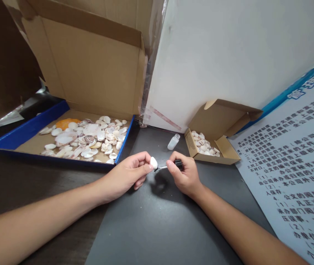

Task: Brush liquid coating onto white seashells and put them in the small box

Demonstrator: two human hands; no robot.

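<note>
Between the thumb and fingers of my left hand (134,170) is a small white seashell (154,162). My right hand (183,175) grips a brush cap (178,164) by its black top, its thin stem pointing left. The brush end meets the lower edge of the shell, or comes very close; I cannot tell which. Behind my hands a small uncapped glass bottle (173,142) stands on the dark grey mat (134,228), with whitish contents.
On the left, an open blue-edged cardboard box (30,141) holds many shells and one orange shell (66,123). A smaller open carton (191,145) with white shells stands at the right. A white panel (228,48) rises behind, and a printed sheet (292,158) lies right.
</note>
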